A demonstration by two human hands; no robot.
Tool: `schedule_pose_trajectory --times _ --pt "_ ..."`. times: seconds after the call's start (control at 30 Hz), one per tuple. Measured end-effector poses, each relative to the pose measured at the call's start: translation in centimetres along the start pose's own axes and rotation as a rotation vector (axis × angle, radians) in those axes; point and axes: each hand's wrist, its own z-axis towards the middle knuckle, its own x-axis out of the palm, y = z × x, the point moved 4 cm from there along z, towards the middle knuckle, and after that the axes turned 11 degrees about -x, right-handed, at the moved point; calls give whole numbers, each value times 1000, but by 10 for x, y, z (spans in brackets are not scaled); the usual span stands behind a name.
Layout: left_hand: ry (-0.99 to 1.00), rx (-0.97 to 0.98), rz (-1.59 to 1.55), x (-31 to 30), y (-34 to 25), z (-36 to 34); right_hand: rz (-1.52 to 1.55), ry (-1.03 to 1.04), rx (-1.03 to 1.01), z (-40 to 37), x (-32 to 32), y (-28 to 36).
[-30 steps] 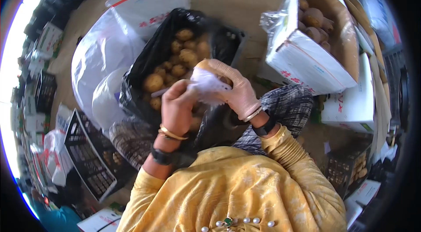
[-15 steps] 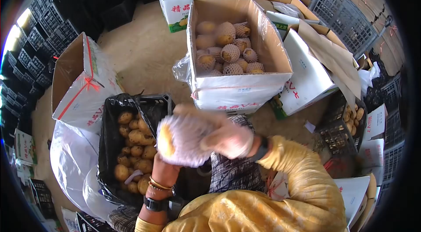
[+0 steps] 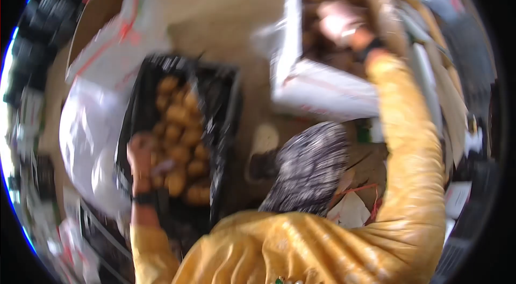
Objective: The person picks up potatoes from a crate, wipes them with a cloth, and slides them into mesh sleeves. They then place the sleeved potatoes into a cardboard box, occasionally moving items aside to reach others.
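My right hand (image 3: 339, 19) reaches inside the white cardboard box (image 3: 325, 88) at the upper right. Motion blur smears its fingers, and whatever it may hold cannot be made out. Beneath it, the contents of the box are dark, blurred shapes. At the lower left, my left hand (image 3: 141, 151) is over the left side of a black crate (image 3: 230, 90) lined with a black plastic bag (image 3: 207, 117). Potatoes (image 3: 180, 136) fill the crate right beside that hand. Blur hides how its fingers are set.
An open white box with red ribbon (image 3: 102, 50) stands behind the crate at the left. Clear plastic sheeting (image 3: 88, 133) bulges beside the crate. My knee (image 3: 312, 163) sits between crate and box. More cartons and crates line the right side.
The potato in a foam net, held between both hands, is no longer distinguishable. My right hand has moved up into the box, my left to the potato crate. The camera view has shifted.
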Motion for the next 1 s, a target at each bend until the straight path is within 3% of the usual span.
schedule_pose_trajectory --times 0.03,0.07,0.1,0.17,0.2,0.27,0.3,0.33,0.4,0.43,0.47,0.53,0.6,0.67,0.73,0.8,0.87,0.93,0.97,1.0 --pt "74 61 -123 -11 6 4 568 -587 -176 -8 -12 -5" --pt "-143 248 130 -26 9 3 612 -664 -225 -25 -43 4" --pt "16 -165 -225 -41 7 -5 651 -738 -278 -42 -73 13" --pt "87 -276 -159 -43 12 -2 566 -800 -444 -63 -107 22" --pt "163 -314 -95 -41 2 -4 426 -928 -777 -81 -121 39" --pt "107 368 772 -13 16 -3 1057 -641 -530 -101 -135 115" --pt "197 -43 604 -10 10 -6 1217 -563 -549 -99 -133 152" --pt "225 -9 705 -11 -10 -20 1370 -476 -565 -97 -124 190" --pt "109 168 741 1 3 -27 1311 -395 -745 -76 -104 273" --pt "110 154 726 3 9 -32 1276 -118 -690 -64 -90 309" --pt "144 274 785 8 8 -38 1192 149 -634 -54 -75 344" --pt "177 510 830 9 -6 -58 1038 205 -711 -21 -15 415" --pt "139 670 926 24 12 -61 663 265 -793 3 33 481" --pt "162 572 820 9 11 -62 668 404 -496 7 81 520" --pt "200 481 722 -13 7 -65 762 374 -497 -3 102 541" --pt "-55 175 311 -57 3 -63 792 414 -585 -6 127 567" --pt "-242 72 -41 -94 -1 -69 750 207 -422 -21 120 567" --pt "-223 -18 -402 -107 15 -64 732 184 -417 -18 120 573" --pt "-114 -122 -571 -109 22 -64 801 237 -375 -17 123 569" --pt "-114 -112 -571 -111 24 -62 873 284 -332 -15 119 563"
